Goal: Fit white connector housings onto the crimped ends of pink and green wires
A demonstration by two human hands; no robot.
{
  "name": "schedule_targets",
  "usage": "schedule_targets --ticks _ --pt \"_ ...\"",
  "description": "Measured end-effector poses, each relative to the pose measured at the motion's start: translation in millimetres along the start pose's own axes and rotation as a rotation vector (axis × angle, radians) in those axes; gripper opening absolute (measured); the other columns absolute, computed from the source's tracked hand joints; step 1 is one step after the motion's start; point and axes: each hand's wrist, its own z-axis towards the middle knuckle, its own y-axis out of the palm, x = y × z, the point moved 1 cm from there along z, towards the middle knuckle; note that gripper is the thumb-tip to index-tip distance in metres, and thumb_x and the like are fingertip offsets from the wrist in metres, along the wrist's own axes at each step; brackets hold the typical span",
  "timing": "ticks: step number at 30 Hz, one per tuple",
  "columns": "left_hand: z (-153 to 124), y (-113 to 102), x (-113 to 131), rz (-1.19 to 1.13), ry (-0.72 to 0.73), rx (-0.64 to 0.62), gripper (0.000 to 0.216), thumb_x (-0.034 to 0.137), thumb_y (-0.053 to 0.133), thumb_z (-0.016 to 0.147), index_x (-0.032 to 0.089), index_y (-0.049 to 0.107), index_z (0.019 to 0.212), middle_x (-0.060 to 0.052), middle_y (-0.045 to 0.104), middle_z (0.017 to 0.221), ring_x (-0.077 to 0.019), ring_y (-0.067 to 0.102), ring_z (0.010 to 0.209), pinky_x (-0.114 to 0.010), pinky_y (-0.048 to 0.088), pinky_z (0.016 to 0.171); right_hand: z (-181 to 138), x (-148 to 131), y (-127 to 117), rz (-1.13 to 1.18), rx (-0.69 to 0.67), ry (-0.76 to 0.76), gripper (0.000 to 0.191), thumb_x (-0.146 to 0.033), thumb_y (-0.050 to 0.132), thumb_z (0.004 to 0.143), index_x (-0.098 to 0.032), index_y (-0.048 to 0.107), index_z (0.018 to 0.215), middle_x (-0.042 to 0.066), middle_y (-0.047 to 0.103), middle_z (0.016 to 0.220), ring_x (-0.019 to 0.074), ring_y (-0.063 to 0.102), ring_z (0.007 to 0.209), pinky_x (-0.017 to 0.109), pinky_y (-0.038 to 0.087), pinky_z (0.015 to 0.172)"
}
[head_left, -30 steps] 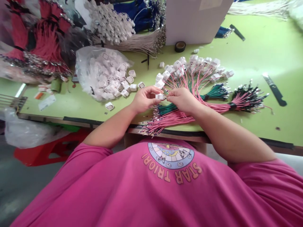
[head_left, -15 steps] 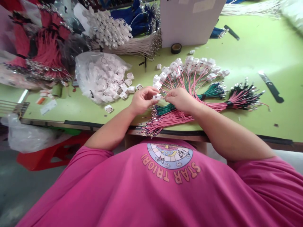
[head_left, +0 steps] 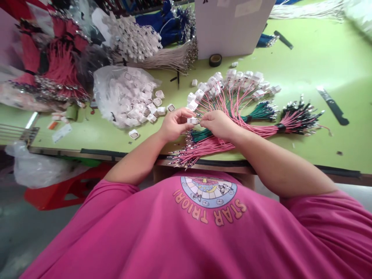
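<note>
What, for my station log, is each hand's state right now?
Left hand: closed, holding a white connector housing.
Right hand: closed, apparently pinching a thin wire end beside it.

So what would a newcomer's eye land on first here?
Likely the bright pink shirt, filling the bottom of the picture. Next, the arc of white plugs beyond the right hand, then the left hand at mid-picture, pinching a single plug. The red bundles stand out at upper left.

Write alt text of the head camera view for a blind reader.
A person's left hand pinches a white connector; the right hand, fingers pinched together, is beside it. Pink wires and green wires lie nearby on a green table, with a clear bag of connectors at left and a knife at right.
</note>
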Motion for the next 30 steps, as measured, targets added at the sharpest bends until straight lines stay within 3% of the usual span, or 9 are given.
schedule_targets --ticks 2,4,10,14,16,18,22,26,30 --pt "0 2 2 -0.103 -0.118 -0.027 0.040 0.040 0.090 0.064 0.019 0.063 0.087 -0.005 0.071 0.102 -0.0082 0.063 0.062 -0.019 0.042 0.043 0 0 0 -0.009 0.005 -0.005 0.026 -0.012 0.057 0.082 -0.017 0.052 0.057 -0.005 0.038 0.053 0.0093 0.035 0.058 0.029 0.025 0.061" --pt "0 4 3 -0.140 -0.188 -0.029 0.042 0.040 0.089 0.064 0.019 0.062 0.088 -0.005 0.071 0.104 -0.0059 0.059 0.055 -0.019 0.037 0.039 0 0 -1 -0.005 0.010 -0.006 0.026 -0.012 0.057 0.082 -0.017 0.051 0.057 -0.005 0.038 0.054 0.0094 0.035 0.059 0.029 0.025 0.061" --pt "2 5 -1 -0.008 -0.042 0.018 0.047 0.047 0.091 0.058 0.019 0.063 0.082 -0.005 0.070 0.096 -0.0139 0.068 0.084 -0.028 0.056 0.071 -2 -2 4 -0.045 -0.005 -0.025 0.027 -0.012 0.055 0.083 -0.018 0.050 0.057 -0.005 0.039 0.055 0.0101 0.036 0.059 0.029 0.027 0.062" --pt "1 6 0 0.114 -0.019 0.033 0.047 0.053 0.087 0.062 0.019 0.064 0.085 -0.006 0.071 0.099 -0.0160 0.069 0.090 -0.031 0.057 0.078 1 3 6 -0.185 0.037 -0.065 0.025 -0.016 0.052 0.086 -0.017 0.056 0.062 -0.001 0.048 0.060 0.0121 0.042 0.063 0.028 0.029 0.064" --pt "0 7 3 0.130 -0.051 0.045 0.049 0.055 0.086 0.063 0.019 0.064 0.087 -0.007 0.071 0.102 -0.0156 0.070 0.087 -0.029 0.057 0.073 0 6 6 -0.307 0.082 -0.104 0.024 -0.019 0.049 0.090 -0.017 0.061 0.069 0.002 0.058 0.068 0.0143 0.047 0.068 0.029 0.030 0.067" --pt "-1 8 5 0.102 -0.116 0.050 0.051 0.056 0.085 0.064 0.019 0.062 0.090 -0.006 0.072 0.101 -0.0137 0.070 0.075 -0.025 0.052 0.058 -3 8 7 -0.419 0.118 -0.153 0.026 -0.022 0.045 0.094 -0.015 0.066 0.082 0.007 0.066 0.081 0.0171 0.052 0.075 0.030 0.032 0.071" --pt "-1 6 8 0.029 -0.264 0.061 0.052 0.054 0.087 0.063 0.021 0.060 0.092 -0.002 0.073 0.081 -0.0102 0.062 0.052 -0.021 0.037 0.040 -10 9 10 -0.556 0.158 -0.239 0.032 -0.025 0.038 0.099 -0.013 0.067 0.100 0.015 0.070 0.103 0.0223 0.059 0.089 0.031 0.035 0.076" --pt "0 4 9 0.004 -0.311 0.056 0.052 0.053 0.087 0.064 0.021 0.059 0.093 -0.002 0.073 0.078 -0.0100 0.060 0.050 -0.021 0.036 0.038 -8 8 10 -0.565 0.138 -0.195 0.031 -0.026 0.039 0.098 -0.014 0.068 0.099 0.012 0.072 0.098 0.0208 0.059 0.083 0.031 0.033 0.072" --pt "1 4 6 0.008 -0.236 0.061 0.052 0.054 0.087 0.063 0.020 0.060 0.091 -0.006 0.074 0.102 -0.0091 0.063 0.058 -0.022 0.042 0.044 -1 8 6 -0.407 0.056 -0.152 0.026 -0.024 0.045 0.094 -0.016 0.067 0.083 0.006 0.067 0.079 0.0167 0.053 0.072 0.029 0.030 0.067"
